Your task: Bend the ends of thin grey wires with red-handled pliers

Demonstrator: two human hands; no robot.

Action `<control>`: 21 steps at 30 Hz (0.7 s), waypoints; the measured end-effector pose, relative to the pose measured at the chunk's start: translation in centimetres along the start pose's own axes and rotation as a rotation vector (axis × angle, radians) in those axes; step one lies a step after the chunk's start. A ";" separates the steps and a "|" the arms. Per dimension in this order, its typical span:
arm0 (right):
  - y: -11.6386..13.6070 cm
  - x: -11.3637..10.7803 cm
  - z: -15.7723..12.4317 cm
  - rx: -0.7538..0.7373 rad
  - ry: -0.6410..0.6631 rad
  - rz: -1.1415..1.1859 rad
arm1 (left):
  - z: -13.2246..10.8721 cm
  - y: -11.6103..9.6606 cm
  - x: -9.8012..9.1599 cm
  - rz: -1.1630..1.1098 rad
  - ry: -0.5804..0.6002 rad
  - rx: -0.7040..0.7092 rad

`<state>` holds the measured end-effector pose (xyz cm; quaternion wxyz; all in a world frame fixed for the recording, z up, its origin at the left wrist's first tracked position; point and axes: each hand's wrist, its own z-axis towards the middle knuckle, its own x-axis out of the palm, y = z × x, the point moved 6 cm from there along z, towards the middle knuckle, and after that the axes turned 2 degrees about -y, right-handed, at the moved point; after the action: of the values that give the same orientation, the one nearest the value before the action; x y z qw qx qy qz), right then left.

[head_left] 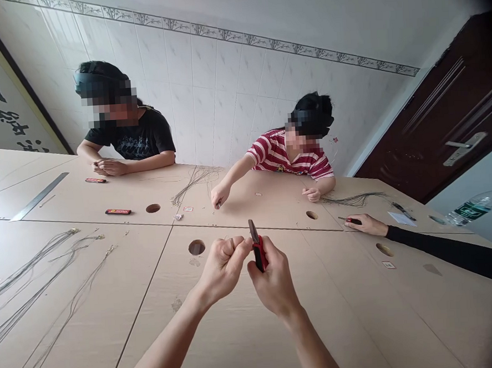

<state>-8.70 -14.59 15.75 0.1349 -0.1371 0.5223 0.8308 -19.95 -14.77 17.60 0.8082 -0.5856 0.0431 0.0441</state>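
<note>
Gripping the pliers point(257, 247) over the tabletop point(226, 340), the right hand point(274, 276) curls beside the fisted left hand point(223, 267), whose contents are unclear; work looks underway, with wires point(60, 240) left of the pliers either finished or waiting.

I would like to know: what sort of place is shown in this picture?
It looks like a small workroom for manual work, though I cannot be certain. A large shared tabletop, the bundles of thin wires lying on it, and the red-and-black pliers in the right hand suggest this.
</note>
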 end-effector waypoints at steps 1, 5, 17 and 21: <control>0.0 0.0 -0.1 0.000 0.004 0.000 | -0.2 0.0 -0.1 0.001 -0.006 0.003; 0.0 0.2 -0.3 0.001 0.013 -0.018 | -0.8 0.2 -0.4 0.006 -0.002 0.006; 0.0 1.2 0.1 -0.011 0.058 -0.010 | -1.3 1.0 -1.2 0.025 0.016 -0.040; 0.5 1.1 0.0 -0.061 0.060 -0.033 | -1.3 1.4 -1.5 0.099 0.075 -0.126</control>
<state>-9.88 -14.69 15.75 0.1285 -0.1744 0.4981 0.8396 -21.63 -15.58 16.07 0.7644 -0.6338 0.0994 0.0645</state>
